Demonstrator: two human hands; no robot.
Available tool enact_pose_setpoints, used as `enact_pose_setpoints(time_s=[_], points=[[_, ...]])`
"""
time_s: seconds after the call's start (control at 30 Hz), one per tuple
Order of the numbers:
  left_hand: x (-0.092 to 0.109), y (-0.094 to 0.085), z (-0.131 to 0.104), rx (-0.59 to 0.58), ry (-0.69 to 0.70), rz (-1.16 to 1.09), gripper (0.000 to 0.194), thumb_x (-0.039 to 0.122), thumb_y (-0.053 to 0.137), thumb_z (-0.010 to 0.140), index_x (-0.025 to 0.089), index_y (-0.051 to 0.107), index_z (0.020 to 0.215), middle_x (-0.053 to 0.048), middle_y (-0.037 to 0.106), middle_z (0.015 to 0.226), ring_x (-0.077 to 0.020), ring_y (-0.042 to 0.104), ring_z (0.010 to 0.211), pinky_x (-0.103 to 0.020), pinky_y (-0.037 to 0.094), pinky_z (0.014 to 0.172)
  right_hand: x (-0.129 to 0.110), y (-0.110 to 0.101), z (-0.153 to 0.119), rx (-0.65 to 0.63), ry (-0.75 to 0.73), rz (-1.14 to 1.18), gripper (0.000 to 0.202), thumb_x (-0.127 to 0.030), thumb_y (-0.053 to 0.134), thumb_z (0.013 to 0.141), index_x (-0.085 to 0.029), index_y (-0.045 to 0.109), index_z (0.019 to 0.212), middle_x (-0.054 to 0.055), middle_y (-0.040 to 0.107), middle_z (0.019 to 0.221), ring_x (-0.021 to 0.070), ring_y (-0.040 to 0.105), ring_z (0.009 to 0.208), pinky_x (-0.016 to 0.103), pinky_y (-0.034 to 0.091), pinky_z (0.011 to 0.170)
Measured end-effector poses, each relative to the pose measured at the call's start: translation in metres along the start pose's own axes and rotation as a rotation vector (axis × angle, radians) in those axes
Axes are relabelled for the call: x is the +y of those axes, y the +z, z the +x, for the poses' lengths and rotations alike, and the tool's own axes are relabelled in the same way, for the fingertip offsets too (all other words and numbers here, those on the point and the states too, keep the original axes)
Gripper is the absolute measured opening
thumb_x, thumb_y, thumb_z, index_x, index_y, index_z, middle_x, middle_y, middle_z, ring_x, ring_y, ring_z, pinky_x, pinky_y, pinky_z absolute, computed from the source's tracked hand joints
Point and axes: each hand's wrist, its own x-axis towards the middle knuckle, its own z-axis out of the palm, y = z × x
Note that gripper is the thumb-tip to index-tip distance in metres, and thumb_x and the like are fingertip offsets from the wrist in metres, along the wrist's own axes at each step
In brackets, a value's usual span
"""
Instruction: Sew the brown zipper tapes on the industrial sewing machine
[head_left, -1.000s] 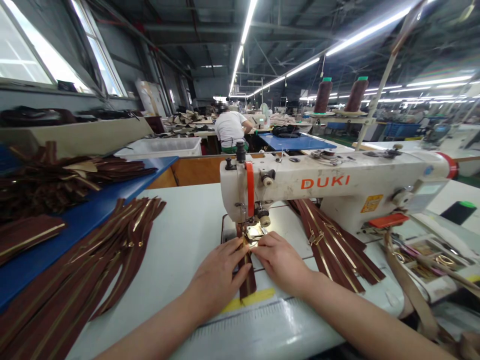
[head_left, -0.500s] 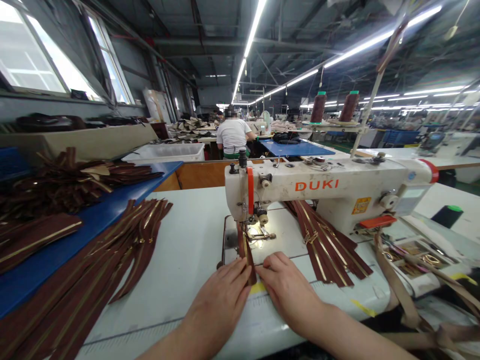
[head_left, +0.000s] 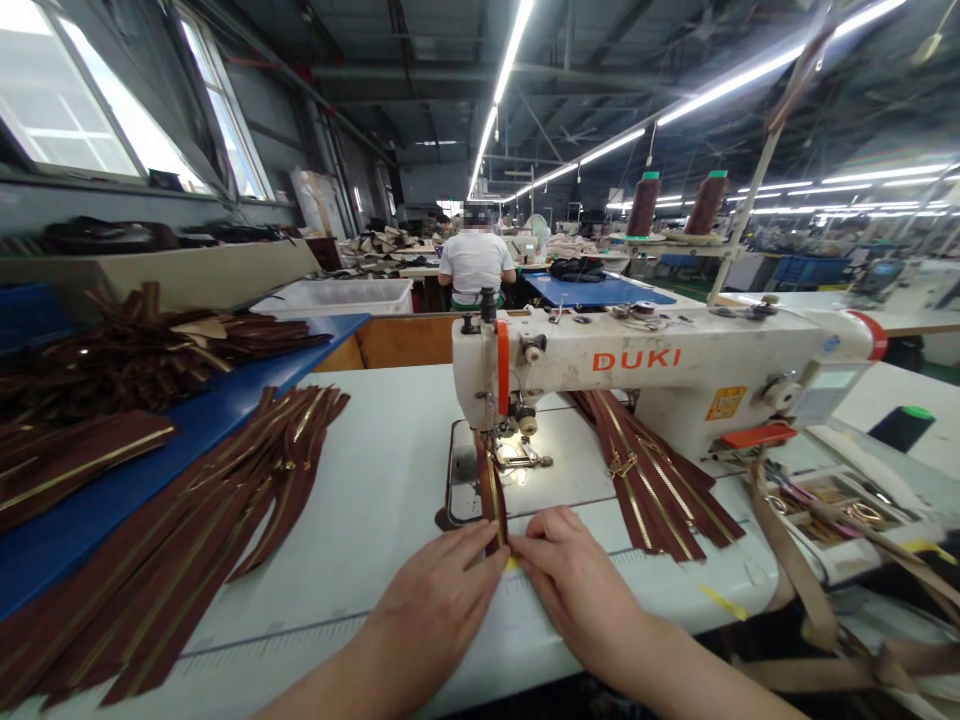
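A brown zipper (head_left: 492, 490) with gold teeth runs from under the presser foot of the white sewing machine (head_left: 570, 345) toward me. My left hand (head_left: 442, 590) has its fingers closed on the strip's near end, from the left side. On the right, my right hand (head_left: 574, 570) pinches the same end with thumb and forefinger, close to the left fingertips. Both hands rest low over the table's front part. The strip's near tip is partly hidden by my fingers.
Brown zippers (head_left: 277, 470) lie piled on the left of the table, and more zippers (head_left: 652, 480) lie under the machine arm. A parts tray (head_left: 840, 520) and tan straps (head_left: 802, 580) are at right. A person in a white shirt (head_left: 478, 265) sits ahead.
The zipper's near end looks drawn together between my fingers, where it spread wider before. Both hands keep nearly the same place; the whole view has shifted slightly.
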Motion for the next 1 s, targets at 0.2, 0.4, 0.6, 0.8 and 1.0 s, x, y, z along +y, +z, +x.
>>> enact_pose_setpoints(time_s=[0.2, 0.4, 0.6, 0.8, 1.0], points=[[-0.003, -0.001, -0.001, 0.004, 0.017, -0.049, 0.031, 0.015, 0.038, 0.093, 0.016, 0.063, 0.111, -0.012, 0.066, 0.116, -0.0226, 0.06, 0.108, -0.039, 0.053, 0.092, 0.001, 0.0, 0.001, -0.007, 0.001, 0.002, 0.02, -0.014, 0.046, 0.093, -0.019, 0.064, 0.088, 0.004, 0.056, 0.088, 0.0182, 0.048, 0.087, 0.031, 0.044, 0.077], [-0.007, -0.002, -0.006, -0.021, 0.021, -0.08, 0.032, 0.015, 0.04, 0.092, 0.018, 0.062, 0.114, -0.012, 0.064, 0.12, -0.0224, 0.059, 0.112, -0.039, 0.052, 0.093, 0.001, 0.003, 0.001, -0.031, -0.081, -0.216, 0.013, -0.014, 0.053, 0.089, -0.016, 0.063, 0.097, 0.006, 0.056, 0.085, 0.0206, 0.047, 0.086, 0.033, 0.044, 0.075], [-0.013, 0.0, -0.007, -0.033, -0.045, -0.213, 0.032, 0.015, 0.043, 0.091, 0.021, 0.06, 0.117, -0.007, 0.064, 0.121, -0.0198, 0.058, 0.113, -0.037, 0.049, 0.097, 0.002, -0.001, 0.001, -0.078, -0.138, -0.298, 0.008, -0.014, 0.056, 0.088, -0.017, 0.059, 0.094, 0.004, 0.055, 0.087, 0.0203, 0.045, 0.086, 0.033, 0.041, 0.075], [-0.003, -0.001, 0.002, -0.052, -0.152, -0.255, 0.03, 0.015, 0.041, 0.091, 0.019, 0.06, 0.114, -0.007, 0.064, 0.112, -0.0199, 0.061, 0.103, -0.036, 0.053, 0.091, -0.001, -0.009, 0.0, -0.141, -0.191, -0.349, 0.016, -0.012, 0.056, 0.087, -0.015, 0.059, 0.102, 0.005, 0.056, 0.091, 0.0207, 0.045, 0.087, 0.033, 0.041, 0.076], [-0.002, -0.001, 0.001, -0.038, -0.121, -0.247, 0.032, 0.016, 0.041, 0.091, 0.023, 0.059, 0.117, -0.006, 0.063, 0.113, -0.021, 0.059, 0.104, -0.036, 0.052, 0.092, 0.011, -0.022, 0.003, -0.182, -0.222, -0.162, 0.023, -0.011, 0.048, 0.09, -0.02, 0.063, 0.105, 0.006, 0.058, 0.092, 0.0196, 0.048, 0.09, 0.032, 0.043, 0.08]])
